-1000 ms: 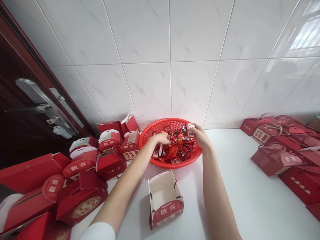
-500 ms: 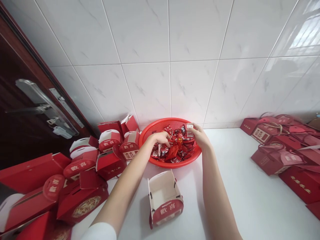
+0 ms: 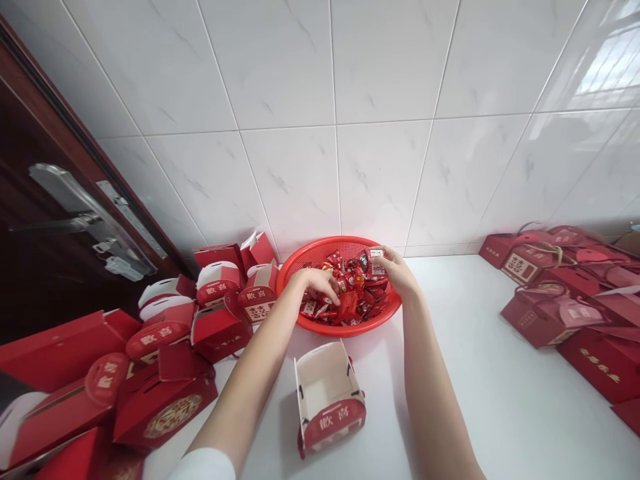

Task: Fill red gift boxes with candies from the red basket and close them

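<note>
A red plastic basket (image 3: 341, 331) holds many candies (image 3: 350, 303) in shiny red wrappers. My left hand (image 3: 320, 283) reaches down among them at the left side, its fingers curled in; whatever lies under the fingertips is hidden. At the basket's right side, my right hand (image 3: 395, 269) pinches a small red-and-white candy packet (image 3: 377, 264) with printed characters. In front of the basket stands an open red gift box (image 3: 330, 393), its pale inside facing up and bare.
Red gift boxes (image 3: 165, 393) crowd the left side of the white table (image 3: 465, 400). More closed red boxes (image 3: 545, 313) with handles stand at the right. Behind rises a tiled wall (image 3: 380, 173); a dark door with a metal handle (image 3: 85, 220) is at left.
My left hand has shifted slightly lower among the candies, fingers curling further. My right hand keeps its hold on the packet at almost the same spot. The open box stays put.
</note>
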